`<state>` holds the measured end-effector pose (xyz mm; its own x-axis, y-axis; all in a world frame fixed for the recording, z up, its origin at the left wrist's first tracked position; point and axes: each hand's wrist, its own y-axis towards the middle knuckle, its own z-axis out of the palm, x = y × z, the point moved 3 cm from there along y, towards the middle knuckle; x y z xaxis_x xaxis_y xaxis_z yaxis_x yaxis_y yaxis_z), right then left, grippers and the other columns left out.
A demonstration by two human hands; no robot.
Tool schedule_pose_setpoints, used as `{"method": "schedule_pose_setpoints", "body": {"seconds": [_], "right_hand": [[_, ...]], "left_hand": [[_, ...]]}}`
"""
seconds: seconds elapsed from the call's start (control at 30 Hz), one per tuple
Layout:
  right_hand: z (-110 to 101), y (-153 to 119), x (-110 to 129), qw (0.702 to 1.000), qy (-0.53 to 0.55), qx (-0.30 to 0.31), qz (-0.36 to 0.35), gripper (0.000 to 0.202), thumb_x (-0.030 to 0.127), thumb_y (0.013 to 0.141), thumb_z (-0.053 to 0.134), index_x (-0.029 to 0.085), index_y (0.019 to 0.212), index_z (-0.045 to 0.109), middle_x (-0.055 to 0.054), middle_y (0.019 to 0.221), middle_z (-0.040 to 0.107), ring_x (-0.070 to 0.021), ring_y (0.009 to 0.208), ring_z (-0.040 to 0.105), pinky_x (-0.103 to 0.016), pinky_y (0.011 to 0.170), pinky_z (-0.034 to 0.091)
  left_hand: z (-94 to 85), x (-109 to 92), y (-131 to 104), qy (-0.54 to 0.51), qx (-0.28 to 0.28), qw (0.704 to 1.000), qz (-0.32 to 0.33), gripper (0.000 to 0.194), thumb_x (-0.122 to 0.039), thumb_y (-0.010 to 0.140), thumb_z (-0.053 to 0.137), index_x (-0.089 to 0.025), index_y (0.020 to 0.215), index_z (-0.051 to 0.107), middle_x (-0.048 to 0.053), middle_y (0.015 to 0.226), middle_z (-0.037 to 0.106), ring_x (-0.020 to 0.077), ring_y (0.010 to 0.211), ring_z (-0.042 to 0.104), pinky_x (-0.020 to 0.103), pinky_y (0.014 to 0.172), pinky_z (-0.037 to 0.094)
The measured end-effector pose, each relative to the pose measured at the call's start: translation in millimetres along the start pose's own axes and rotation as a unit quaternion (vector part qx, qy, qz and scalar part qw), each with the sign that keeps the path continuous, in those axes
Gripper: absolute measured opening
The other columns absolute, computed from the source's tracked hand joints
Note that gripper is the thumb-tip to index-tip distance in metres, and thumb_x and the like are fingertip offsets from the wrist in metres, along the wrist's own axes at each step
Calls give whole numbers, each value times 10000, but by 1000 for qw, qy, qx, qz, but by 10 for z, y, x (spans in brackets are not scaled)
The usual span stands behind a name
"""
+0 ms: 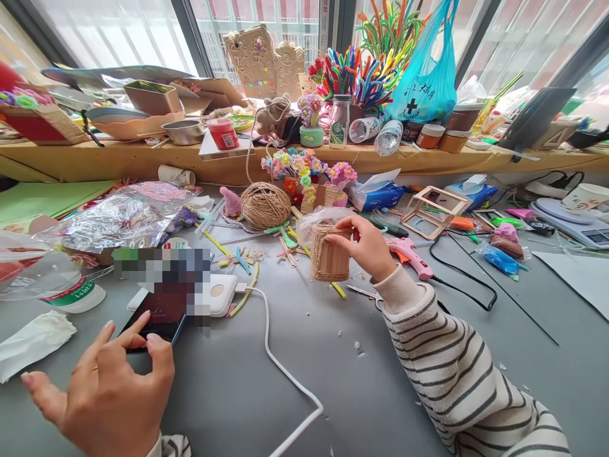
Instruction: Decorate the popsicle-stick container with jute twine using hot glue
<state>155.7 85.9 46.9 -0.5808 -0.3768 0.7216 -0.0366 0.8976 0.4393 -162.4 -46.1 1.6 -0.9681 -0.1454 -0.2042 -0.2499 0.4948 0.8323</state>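
Left hand [107,384] lying at 8 o'clock, fingers spreading, grasping nothing, one fingertip reaching over the phone [164,312]. Right hand [368,244]: thumb and fingers pinching the twine-wrapped cup [329,261], sitting upright at that hand's 9 o'clock.

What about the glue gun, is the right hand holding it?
No, the right hand holds the twine cup; the glue gun lies on the table.

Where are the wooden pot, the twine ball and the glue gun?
Wooden pot [330,259]: head view, on its bare side.
Twine ball [265,207]: head view, on its middle.
Glue gun [415,259]: head view, on its pink body.
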Motion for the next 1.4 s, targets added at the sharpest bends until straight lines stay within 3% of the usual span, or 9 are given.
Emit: {"method": "schedule_pose_setpoints", "body": {"seconds": [0.3,0.63,0.93,1.13,1.4], "right_hand": [[-7,-1,1,1000,-3,1,-1,212,370,678,631,189,749,547,-36,780,608,-171,718,526,-295,606,394],[4,6,-20,1000,-2,3,-2,218,370,678,631,184,763,554,-37,803,614,-168,730,530,-293,614,394],[3,8,-24,1000,-2,-1,-7,208,358,674,636,188,755,549,-39,804,615,-173,741,535,-298,620,397],[2,7,-16,1000,-3,1,-1,213,360,675,636,183,760,550,-42,806,615,-173,742,535,-295,617,395],[3,5,-19,1000,-2,4,2,221,367,679,632,180,766,552,-40,806,611,-167,732,526,-293,620,395]], "left_hand": [[1,30,-4,-6,15,999,-39,104,-275,608,506,-210,653,440,45,1134,608,309,997,577,531,976,227],[6,31,-2,-4,5,1000,-19,102,-264,615,512,-200,656,444,83,1127,609,321,974,587,546,957,246],[18,65,-21,-15,29,997,-66,111,-270,581,505,-224,662,445,20,1150,599,309,998,574,539,972,215],[9,25,0,-1,19,999,-29,85,-258,614,494,-214,660,437,36,1137,607,293,999,579,508,1012,183],[15,41,-14,13,15,1000,-21,89,-268,636,499,-202,668,448,79,1106,622,313,957,597,560,964,237]]}}
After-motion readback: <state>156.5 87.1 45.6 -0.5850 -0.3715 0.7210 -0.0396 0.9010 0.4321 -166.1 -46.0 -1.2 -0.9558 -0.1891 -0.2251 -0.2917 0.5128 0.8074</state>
